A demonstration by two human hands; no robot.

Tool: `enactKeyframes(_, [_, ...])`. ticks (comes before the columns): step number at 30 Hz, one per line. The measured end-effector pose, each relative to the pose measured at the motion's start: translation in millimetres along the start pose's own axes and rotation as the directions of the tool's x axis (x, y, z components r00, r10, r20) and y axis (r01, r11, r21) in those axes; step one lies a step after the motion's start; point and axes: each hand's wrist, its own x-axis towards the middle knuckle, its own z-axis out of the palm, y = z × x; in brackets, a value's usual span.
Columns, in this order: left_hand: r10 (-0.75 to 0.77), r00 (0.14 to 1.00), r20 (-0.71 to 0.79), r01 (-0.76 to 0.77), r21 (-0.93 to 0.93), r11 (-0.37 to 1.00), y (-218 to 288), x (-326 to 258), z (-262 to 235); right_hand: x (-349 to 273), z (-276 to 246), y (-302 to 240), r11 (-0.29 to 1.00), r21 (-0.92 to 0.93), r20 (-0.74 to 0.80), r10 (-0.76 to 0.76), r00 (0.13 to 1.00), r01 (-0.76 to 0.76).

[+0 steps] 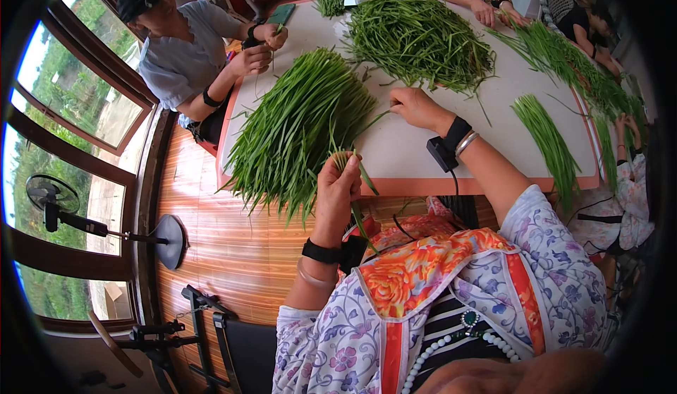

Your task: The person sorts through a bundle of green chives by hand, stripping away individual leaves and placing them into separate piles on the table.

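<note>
My left hand [337, 185] is closed round a few long green chives [363, 226], at the near edge of the table. Their leaves hang below the fist. Farther off to the right, my right hand [421, 109] is pinched over the tabletop. A thin chive leaf [379, 120] runs from its fingertips toward the lower left. Just beyond my left hand lies a big sheaf of chives [296, 122], its leaf ends drooping over the table's edge. A looser, tangled heap of chives [419, 38] lies beyond my right hand.
The white table [412, 155] has a pink border. A neat chive bundle [543, 136] lies at right, near more chives [578, 73]. One person [194, 48] at left handles chives; others work at the far and right sides. A fan [53, 195] stands by the windows.
</note>
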Motion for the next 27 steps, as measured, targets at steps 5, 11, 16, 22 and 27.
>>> enactKeyframes(5, [-0.007, 1.000, -0.017, 0.009, 0.092, 0.996, 3.8, 6.4, 2.6, -22.3, -25.5, -30.5, 0.983, 0.182, -0.007, -0.003, 1.000, 0.004])
enactKeyframes(11, [0.497, 0.860, 0.113, -0.445, 0.640, 0.626, -14.8, 27.9, 10.4, -45.3, -35.6, -70.8, 0.949, 0.251, 0.055, -0.211, 0.976, 0.191])
enactKeyframes(16, [0.436, 0.899, 0.045, -0.355, 0.659, 0.663, -26.0, 46.5, 8.0, -51.9, -38.9, -66.0, 0.969, 0.208, 0.044, -0.144, 0.989, 0.132])
enactKeyframes(22, [0.528, 0.842, 0.113, -0.392, 0.800, 0.454, -25.6, 41.0, 22.5, -60.8, -28.8, -63.4, 0.952, 0.300, 0.023, -0.077, 0.997, 0.066])
enactKeyframes(27, [0.547, 0.816, 0.187, -0.406, 0.859, 0.312, -33.4, 53.1, 14.4, -62.3, -22.8, -69.4, 0.917, 0.397, 0.048, -0.052, 0.997, 0.029])
